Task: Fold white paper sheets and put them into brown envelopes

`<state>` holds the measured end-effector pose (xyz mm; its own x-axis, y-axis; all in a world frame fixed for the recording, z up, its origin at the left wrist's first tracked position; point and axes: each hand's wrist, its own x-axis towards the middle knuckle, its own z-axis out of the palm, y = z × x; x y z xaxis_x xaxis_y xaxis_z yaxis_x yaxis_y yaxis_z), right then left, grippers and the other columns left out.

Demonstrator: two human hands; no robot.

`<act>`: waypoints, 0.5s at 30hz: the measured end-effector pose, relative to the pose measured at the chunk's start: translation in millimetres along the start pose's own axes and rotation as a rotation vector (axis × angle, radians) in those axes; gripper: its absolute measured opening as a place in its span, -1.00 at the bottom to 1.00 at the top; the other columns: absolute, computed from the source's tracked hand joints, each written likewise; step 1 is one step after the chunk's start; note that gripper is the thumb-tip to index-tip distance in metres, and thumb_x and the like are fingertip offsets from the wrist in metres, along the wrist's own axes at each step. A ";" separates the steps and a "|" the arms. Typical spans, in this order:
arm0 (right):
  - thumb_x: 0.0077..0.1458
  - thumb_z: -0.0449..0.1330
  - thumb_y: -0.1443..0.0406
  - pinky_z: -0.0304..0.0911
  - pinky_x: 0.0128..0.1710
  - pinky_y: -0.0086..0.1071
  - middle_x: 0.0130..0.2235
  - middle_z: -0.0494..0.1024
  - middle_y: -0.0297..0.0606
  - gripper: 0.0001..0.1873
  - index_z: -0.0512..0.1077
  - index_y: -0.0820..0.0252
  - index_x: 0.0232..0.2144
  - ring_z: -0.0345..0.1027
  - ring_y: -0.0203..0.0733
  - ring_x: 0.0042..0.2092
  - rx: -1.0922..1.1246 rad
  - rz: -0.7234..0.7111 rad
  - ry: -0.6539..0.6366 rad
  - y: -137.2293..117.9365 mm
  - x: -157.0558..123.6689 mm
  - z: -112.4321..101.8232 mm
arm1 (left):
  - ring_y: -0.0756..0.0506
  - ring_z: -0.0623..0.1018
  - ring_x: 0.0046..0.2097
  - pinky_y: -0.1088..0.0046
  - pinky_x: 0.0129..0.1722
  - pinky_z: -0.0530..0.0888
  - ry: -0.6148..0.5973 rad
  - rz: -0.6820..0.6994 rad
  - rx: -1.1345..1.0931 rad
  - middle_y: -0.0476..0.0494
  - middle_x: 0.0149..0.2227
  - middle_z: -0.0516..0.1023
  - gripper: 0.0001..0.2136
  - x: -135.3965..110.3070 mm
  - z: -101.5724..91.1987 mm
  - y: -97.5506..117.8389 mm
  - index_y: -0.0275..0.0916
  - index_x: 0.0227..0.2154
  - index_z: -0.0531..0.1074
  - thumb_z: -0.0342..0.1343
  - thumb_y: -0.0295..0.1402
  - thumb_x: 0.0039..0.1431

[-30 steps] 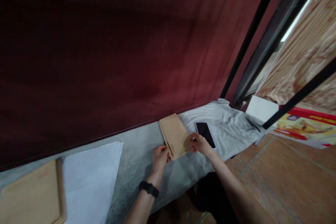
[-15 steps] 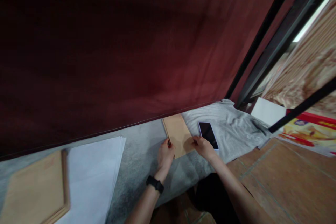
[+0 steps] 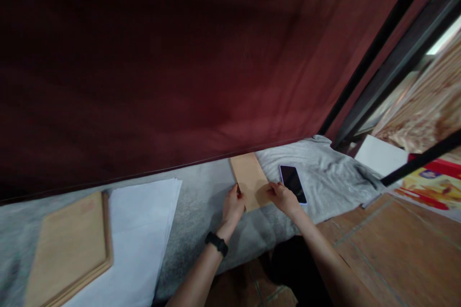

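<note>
A brown paper envelope (image 3: 252, 176) lies on the grey cloth in front of me, its long side pointing away from me. Gripping its left edge near the close end is my left hand (image 3: 233, 204), with fingers curled and a black watch on the wrist. My right hand (image 3: 283, 196) pinches the opposite edge between thumb and fingers. Whether one envelope or several lie there is hard to make out. Just beyond the right hand rests a dark-screened phone (image 3: 293, 183) with a pale purple rim.
To the left, a stack of brown envelopes (image 3: 72, 244) partly covers white paper sheets (image 3: 144, 220). Grey cloth (image 3: 200, 192) spreads beneath everything. A dark red panel (image 3: 201, 81) rises behind. Black metal bars (image 3: 374, 53), a white box (image 3: 382, 156) and a red-yellow carton (image 3: 432, 187) stand at right.
The whole view has shifted, so most things appear slightly further right. Both hands keep their hold on the envelope, which lies in nearly the same spot on the cloth.
</note>
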<state>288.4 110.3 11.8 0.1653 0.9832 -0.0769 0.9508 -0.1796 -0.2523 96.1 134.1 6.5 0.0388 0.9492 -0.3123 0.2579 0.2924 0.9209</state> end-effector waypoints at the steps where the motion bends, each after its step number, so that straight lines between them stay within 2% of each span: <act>1: 0.29 0.09 0.26 0.30 -0.25 -0.39 -0.11 0.56 -0.13 -0.72 0.49 0.15 -0.02 0.54 -0.13 -0.21 -0.004 0.009 0.018 -0.6 -1.4 -1.1 | -0.07 0.57 -0.30 0.49 -0.30 0.42 0.004 0.017 0.006 -0.11 -0.33 0.61 -0.63 -1.5 -1.5 -0.9 -0.24 0.01 0.47 0.12 -0.45 0.11; 3: 0.30 0.07 0.24 0.32 -0.28 -0.38 -0.08 0.53 -0.09 -0.65 0.43 0.19 0.07 0.54 -0.12 -0.24 -0.010 0.020 0.093 -3.6 -4.3 -3.8 | -0.10 0.58 -0.28 0.44 -0.24 0.45 0.014 0.084 0.067 -0.15 -0.31 0.62 -0.60 -8.2 -10.1 -2.7 -0.25 0.07 0.45 0.09 -0.43 0.14; 5: 0.31 0.04 0.24 0.35 -0.29 -0.35 -0.01 0.49 -0.04 -0.59 0.35 0.21 0.16 0.53 -0.10 -0.22 0.030 -0.028 0.199 -10.9 -7.0 -5.6 | -0.14 0.60 -0.21 0.37 -0.13 0.48 0.033 0.187 0.220 -0.22 -0.23 0.63 -0.58 -20.9 -29.3 -5.7 -0.27 0.11 0.44 0.05 -0.41 0.18; 7: 0.32 0.01 0.27 0.39 -0.20 -0.31 0.05 0.44 -0.03 -0.59 0.32 0.20 0.17 0.51 -0.08 -0.14 0.139 -0.169 0.275 -23.9 -10.3 -4.2 | -0.19 0.57 -0.04 0.31 0.03 0.44 0.077 0.291 0.451 -0.30 -0.05 0.60 -0.56 -38.8 -59.6 -11.7 -0.28 0.16 0.40 0.02 -0.39 0.22; 9: 0.31 0.01 0.31 0.39 -0.07 -0.27 0.07 0.43 -0.06 -0.61 0.35 0.17 0.14 0.48 -0.08 -0.05 0.274 -0.341 0.277 -42.1 -15.3 2.5 | -0.25 0.41 0.21 0.23 0.21 0.32 0.175 0.344 0.711 -0.34 0.20 0.44 -0.50 -59.0 -97.7 -21.9 -0.27 0.24 0.31 0.00 -0.34 0.24; 10: 0.29 0.01 0.33 0.38 0.00 -0.26 0.08 0.44 -0.08 -0.63 0.37 0.16 0.12 0.46 -0.09 -0.01 0.330 -0.418 0.253 -52.5 -18.6 7.7 | -0.28 0.32 0.29 0.18 0.26 0.27 0.225 0.317 0.835 -0.36 0.28 0.35 -0.48 -69.0 -117.6 -28.7 -0.30 0.27 0.26 0.00 -0.31 0.25; 12: 0.28 0.01 0.37 0.35 0.08 -0.23 0.10 0.44 -0.09 -0.63 0.38 0.15 0.10 0.41 -0.10 0.07 0.368 -0.513 0.192 -73.9 -26.9 20.7 | -0.34 0.17 0.38 0.06 0.27 0.24 0.330 0.177 1.039 -0.45 0.37 0.17 -0.41 -87.0 -154.2 -44.6 -0.37 0.33 0.14 -0.04 -0.24 0.28; 14: 0.27 0.04 0.37 0.30 0.16 -0.18 0.17 0.40 -0.03 -0.62 0.39 0.22 0.11 0.33 -0.04 0.16 0.321 -0.591 0.139 -93.5 -37.1 34.6 | -0.42 0.06 0.41 -0.09 0.23 0.26 0.417 -0.019 1.176 -0.53 0.39 0.08 -0.34 -101.9 -180.9 -61.0 -0.44 0.36 0.04 -0.06 -0.17 0.29; 15: 0.27 0.06 0.37 0.27 0.19 -0.15 0.20 0.38 -0.02 -0.60 0.39 0.24 0.13 0.30 -0.02 0.19 0.285 -0.628 0.117 -102.0 -42.5 41.0 | -0.42 0.06 0.41 -0.11 0.22 0.25 0.425 -0.073 1.220 -0.55 0.40 0.06 -0.31 -108.1 -189.2 -68.0 -0.48 0.36 0.03 -0.07 -0.13 0.29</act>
<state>173.7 85.5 1.2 -0.3504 0.8977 0.2670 0.7727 0.4382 -0.4592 -108.3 33.5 21.8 -0.2623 0.9639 -0.0469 0.9642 0.2637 0.0280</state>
